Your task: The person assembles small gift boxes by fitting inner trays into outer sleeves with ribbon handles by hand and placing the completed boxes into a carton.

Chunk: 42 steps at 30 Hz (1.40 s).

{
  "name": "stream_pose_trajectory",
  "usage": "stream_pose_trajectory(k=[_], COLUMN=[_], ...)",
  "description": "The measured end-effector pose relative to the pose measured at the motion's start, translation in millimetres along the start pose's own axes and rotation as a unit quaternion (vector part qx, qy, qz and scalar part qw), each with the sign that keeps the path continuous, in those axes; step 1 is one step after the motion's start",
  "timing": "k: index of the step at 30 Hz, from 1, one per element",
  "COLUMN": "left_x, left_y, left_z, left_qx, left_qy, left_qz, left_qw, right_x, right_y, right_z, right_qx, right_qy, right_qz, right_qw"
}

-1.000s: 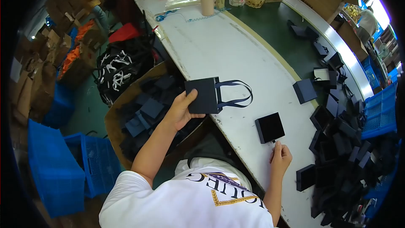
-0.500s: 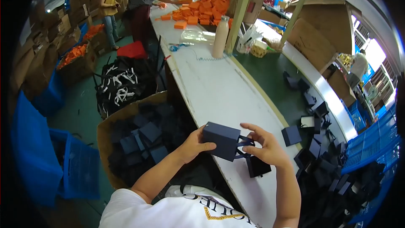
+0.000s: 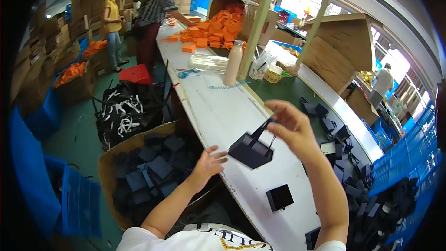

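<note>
A small dark box-shaped bag (image 3: 251,151) hangs tilted above the white table (image 3: 218,125), its ribbon handles pinched in my right hand (image 3: 290,125). My left hand (image 3: 207,165) is apart from the bag, at its left near the table's edge, with fingers spread and nothing in them. Below the bag, an open dark box (image 3: 280,197) with a black inside lies on the table. Another dark box (image 3: 312,238) is partly visible at the bottom, near my right forearm.
A carton (image 3: 108,169) of dark boxes stands left of the table. Many dark boxes (image 3: 357,200) and blue crates (image 3: 402,153) are at the right. A bottle (image 3: 233,63) and orange boxes (image 3: 218,28) stand farther back. Two people (image 3: 113,28) (image 3: 153,14) are at the back left.
My left hand has let go of the bag and opened. My right hand has lifted the bag by its handles. The camera view has tilted up.
</note>
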State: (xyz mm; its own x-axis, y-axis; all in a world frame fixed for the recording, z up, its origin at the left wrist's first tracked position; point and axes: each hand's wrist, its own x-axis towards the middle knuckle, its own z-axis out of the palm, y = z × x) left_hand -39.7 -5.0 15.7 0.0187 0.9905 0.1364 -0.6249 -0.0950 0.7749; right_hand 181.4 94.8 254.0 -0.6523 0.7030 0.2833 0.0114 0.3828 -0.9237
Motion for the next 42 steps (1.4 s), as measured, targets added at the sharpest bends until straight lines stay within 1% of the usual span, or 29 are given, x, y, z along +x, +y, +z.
stream_pose_trajectory(k=[1, 3, 5, 7, 9, 11, 12, 15, 16, 17, 19, 21, 23, 25, 26, 27, 28, 29, 30, 31, 32, 33, 35, 37, 38, 39, 41, 42], left_x=[0.1, 2.3, 3.0, 6.6, 10.2, 13.8, 15.7, 23.8, 29.1, 34.4, 42.8, 48.7, 46.3, 34.4, 26.7, 18.6, 8.9, -0.4, -10.7, -21.5, -31.8, -42.1, -60.5, -77.3, -84.6, -90.7, -103.2, -107.7], left_y=[4.7, 13.3, 17.1, 7.5, -4.6, -13.9, -16.1, -35.2, -41.1, -45.2, -52.7, -71.2, -84.9, -91.9, -98.9, -105.6, -111.4, -119.5, -129.4, -138.5, -144.7, -150.5, -162.1, -172.3, -179.4, -184.1, -191.5, -194.4], left_z=[-0.6, -0.7, 2.4, 0.2, 2.4, 9.3, 14.2, 34.0, 40.0, 48.0, 69.1, 84.3, 102.0, 129.7, 140.6, 150.4, 161.5, 169.9, 177.4, 183.7, 190.7, 198.3, 212.3, 222.0, 225.9, 231.4, 240.8, 245.3], left_qx=[0.012, 0.043, 0.067, 0.078, 0.085, 0.094, 0.106, 0.155, 0.152, 0.153, 0.149, 0.153, 0.145, 0.156, 0.152, 0.148, 0.152, 0.155, 0.154, 0.155, 0.171, 0.187, 0.208, 0.221, 0.228, 0.248, 0.288, 0.305], left_qy=[0.008, 0.043, 0.034, 0.014, 0.007, -0.01, -0.021, -0.074, -0.098, -0.116, -0.183, -0.268, -0.339, -0.398, -0.423, -0.446, -0.475, -0.506, -0.531, -0.554, -0.579, -0.602, -0.632, -0.646, -0.654, -0.665, -0.683, -0.701], left_qz=[0.02, 0.007, -0.004, -0.021, -0.043, -0.074, -0.08, -0.091, -0.104, -0.116, -0.133, -0.148, -0.169, -0.195, -0.209, -0.22, -0.238, -0.252, -0.265, -0.28, -0.277, -0.273, -0.276, -0.295, -0.288, -0.262, -0.209, -0.161], left_qw=[1.0, 0.998, 0.997, 0.997, 0.995, 0.993, 0.991, 0.981, 0.978, 0.975, 0.962, 0.94, 0.914, 0.883, 0.869, 0.855, 0.834, 0.81, 0.79, 0.768, 0.748, 0.727, 0.693, 0.668, 0.662, 0.654, 0.638, 0.624], right_x=[5.9, 16.5, 21.9, 17.6, 9.0, -4.8, -13.1, -52.5, -66.9, -87.1, -129.9, -175.0, -224.1, -277.3, -300.2, -328.8, -351.5, -377.7, -397.0, -417.0, -439.9, -454.2, -501.9, -535.9, -563.6, -590.9, -632.5, -650.0], right_y=[-4.5, -13.8, -17.9, -39.8, -51.6, -51.2, -57.1, -85.0, -96.4, -103.1, -124.8, -129.9, -153.9, -161.6, -173.4, -176.8, -190.1, -192.2, -197.6, -201.1, -198.1, -199.7, -184.0, -169.5, -154.6, -139.6, -123.2, -117.7], right_z=[-9.9, -24.5, -49.3, -66.3, -83.5, -98.3, -102.6, -110.8, -106.9, -108.5, -88.3, -69.6, -37.3, -13.8, 5.8, 19.1, 39.7, 55.4, 78.0, 97.6, 116.4, 136.9, 172.5, 206.4, 224.1, 241.9, 272.1, 282.7], right_qx=[-0.055, -0.192, -0.119, -0.072, -0.035, -0.112, -0.126, -0.197, -0.256, -0.285, -0.31, -0.35, -0.434, -0.532, -0.55, -0.581, -0.624, -0.632, -0.615, -0.59, -0.524, -0.463, -0.409, -0.209, -0.202, -0.198, -0.127, -0.095], right_qy=[0.004, 0.013, 0.02, 0.097, 0.152, 0.186, 0.199, 0.285, 0.316, 0.314, 0.331, 0.372, 0.395, 0.425, 0.443, 0.436, 0.408, 0.412, 0.436, 0.446, 0.492, 0.529, 0.568, 0.698, 0.723, 0.753, 0.808, 0.837], right_qz=[-0.045, -0.076, 0.011, -0.001, 0.028, 0.046, 0.034, -0.009, 0.006, 0.002, 0.045, 0.042, 0.077, 0.09, 0.135, 0.153, 0.211, 0.24, 0.283, 0.328, 0.345, 0.395, 0.431, 0.432, 0.414, 0.39, 0.389, 0.374], right_qw=[0.997, 0.978, 0.993, 0.993, 0.987, 0.975, 0.971, 0.938, 0.914, 0.905, 0.89, 0.859, 0.806, 0.727, 0.695, 0.67, 0.633, 0.611, 0.593, 0.587, 0.603, 0.591, 0.57, 0.531, 0.514, 0.492, 0.424, 0.387])
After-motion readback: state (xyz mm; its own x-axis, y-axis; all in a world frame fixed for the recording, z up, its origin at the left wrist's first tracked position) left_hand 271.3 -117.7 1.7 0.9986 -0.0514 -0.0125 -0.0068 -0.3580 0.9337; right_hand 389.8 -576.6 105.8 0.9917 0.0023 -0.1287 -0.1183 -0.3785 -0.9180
